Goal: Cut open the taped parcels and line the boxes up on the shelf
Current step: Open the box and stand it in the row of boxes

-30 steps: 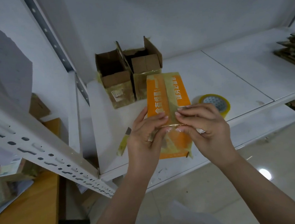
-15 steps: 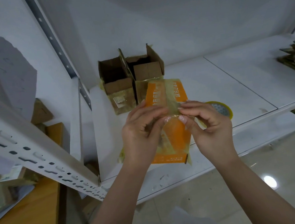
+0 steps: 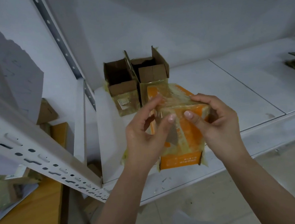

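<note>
Orange parcel (image 3: 189,131) wrapped in yellowish clear tape is held up in both hands just above the front part of the white shelf (image 3: 229,87), its long axis running roughly away from the camera toward the wall, near end tipped down so the bottom face with small print faces the viewer. Left hand (image 3: 143,130) has its grip curled around the left side of the parcel, thumb pressed on the taped upper face and fingers up by the far corner; a small grey blade (image 3: 172,136) sits under that thumb against the tape, though I can't tell exactly how it's pinched. Right hand (image 3: 219,118) has its grip wrapped over the right edge, thumb flat on the same face, fingers hooked over the top. Behind the parcel, two opened brown cardboard boxes (image 3: 135,81) stand side by side, touching, flaps up, near the back left of the shelf. Wooden bench (image 3: 27,209) sits lower left with some taped scraps on it.
</note>
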Tool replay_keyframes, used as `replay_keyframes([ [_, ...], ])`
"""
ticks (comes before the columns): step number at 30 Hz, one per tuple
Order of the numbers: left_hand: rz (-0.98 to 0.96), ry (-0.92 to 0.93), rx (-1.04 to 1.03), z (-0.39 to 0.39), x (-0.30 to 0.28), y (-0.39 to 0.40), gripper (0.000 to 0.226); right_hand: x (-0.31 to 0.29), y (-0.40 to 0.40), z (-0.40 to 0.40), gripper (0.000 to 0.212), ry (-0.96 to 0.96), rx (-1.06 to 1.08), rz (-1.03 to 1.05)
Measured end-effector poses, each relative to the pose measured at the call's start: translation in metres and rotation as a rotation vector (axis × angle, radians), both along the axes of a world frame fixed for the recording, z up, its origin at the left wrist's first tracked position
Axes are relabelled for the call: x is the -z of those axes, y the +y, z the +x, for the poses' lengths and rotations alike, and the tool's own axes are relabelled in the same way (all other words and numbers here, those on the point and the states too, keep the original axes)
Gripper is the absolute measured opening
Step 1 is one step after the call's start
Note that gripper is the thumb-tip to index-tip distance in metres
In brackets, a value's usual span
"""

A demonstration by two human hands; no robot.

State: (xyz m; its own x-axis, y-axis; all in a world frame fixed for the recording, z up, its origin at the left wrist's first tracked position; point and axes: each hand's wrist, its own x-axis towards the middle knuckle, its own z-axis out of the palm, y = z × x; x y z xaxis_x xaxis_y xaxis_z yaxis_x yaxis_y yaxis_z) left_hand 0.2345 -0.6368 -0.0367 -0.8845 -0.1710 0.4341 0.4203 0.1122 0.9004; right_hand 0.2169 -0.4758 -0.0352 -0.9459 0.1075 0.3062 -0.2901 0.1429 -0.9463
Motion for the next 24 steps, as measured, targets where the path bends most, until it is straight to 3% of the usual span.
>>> replay_keyframes([
  [3,0.02,-0.018,0.084,-0.002,-0.003,-0.004,0.05,-0.008,0.002,0.001,0.043,-0.016,-0.026,-0.022],
  [5,-0.079,-0.031,0.102,-0.004,-0.004,-0.001,0.047,-0.012,0.0,0.003,0.041,-0.02,-0.052,-0.05],
  [7,-0.184,0.037,0.061,-0.004,-0.002,0.004,0.037,-0.015,-0.004,0.005,0.043,-0.022,-0.047,-0.054],
  [12,-0.236,0.111,-0.101,-0.007,-0.004,0.007,0.02,-0.019,-0.007,0.007,0.045,-0.022,-0.038,-0.032],
  [19,-0.231,0.134,-0.017,-0.005,-0.011,0.003,0.033,-0.023,-0.003,0.01,0.024,0.07,-0.08,-0.105],
  [22,-0.233,0.094,-0.064,-0.003,-0.016,0.003,0.015,-0.022,-0.005,0.013,0.033,0.094,-0.107,-0.117],
  [24,-0.181,0.09,-0.09,-0.002,-0.019,0.001,0.016,-0.021,-0.002,0.014,0.047,0.074,-0.098,-0.147],
])
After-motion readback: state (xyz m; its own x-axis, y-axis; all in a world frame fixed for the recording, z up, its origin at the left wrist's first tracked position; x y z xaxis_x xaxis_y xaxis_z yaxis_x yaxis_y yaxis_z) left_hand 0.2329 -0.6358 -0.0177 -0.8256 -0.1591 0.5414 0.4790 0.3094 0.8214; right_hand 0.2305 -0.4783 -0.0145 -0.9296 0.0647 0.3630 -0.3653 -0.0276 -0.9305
